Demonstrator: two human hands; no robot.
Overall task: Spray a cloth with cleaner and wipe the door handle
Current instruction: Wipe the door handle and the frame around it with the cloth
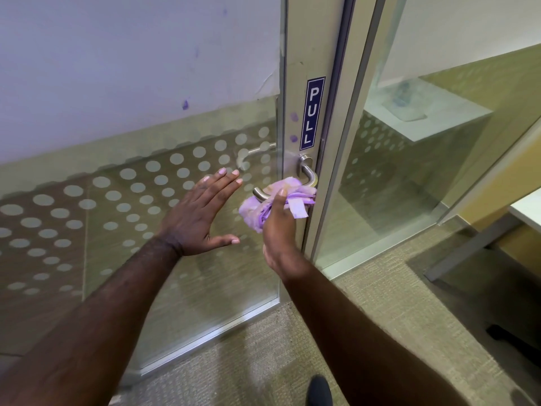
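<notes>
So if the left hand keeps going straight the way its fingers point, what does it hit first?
Probably the dotted glass door panel, just left of the door handle; the open left hand seems close, but depth is unclear.

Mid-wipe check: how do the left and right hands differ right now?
The right hand is closed around the bunched purple cloth, pressing it on the door handle; the left hand is open, fingers spread, holding nothing, near the glass beside the handle. Both are bare.
</notes>
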